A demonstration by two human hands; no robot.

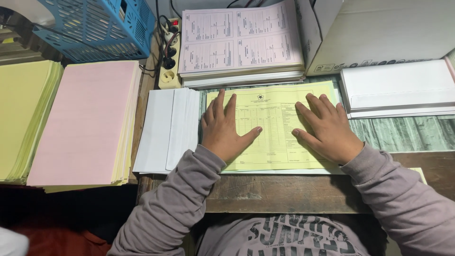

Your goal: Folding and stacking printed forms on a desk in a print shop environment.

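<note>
Nearest the body, grey sleeves (170, 213) come up over the worn wooden desk edge (284, 192), and both hands lie flat on a yellow form (275, 128) that sits squarely in front of the person, on top of what looks like a thin white sheet or sheets peeping out along its near edge; the left hand (222, 130) is spread wide on the form's left margin, fingers fanned and thumb stretched toward the middle, gripping nothing, only pressing down; the right hand (329, 130) is likewise open and palm-down on the right side, thumb pointing inward, closed on nothing; set apart like that, the two palms seem to pin the sheet flat and keep it from sliding, with the printed table left bare between them. Just beside the left hand lies a fanned stack of white paper (166, 130), its edges stepped, which I take to make single sheets easy to lift; further left, well apart, sit a pink pile (83, 123) and a yellow pile (23, 118), each colour kept to itself, probably so the copies stay sorted. To the right, near the right hand, a neat white stack (398, 90) rests on the greenish table top (403, 132). Beyond the form, touching or nearly touching its far edge, a stack of pink printed forms (241, 42) lies within reach; a power strip (169, 59) runs beside it; a blue basket (95, 28) stands at the far left and a pale cardboard box (379, 33) at the far right.
</note>
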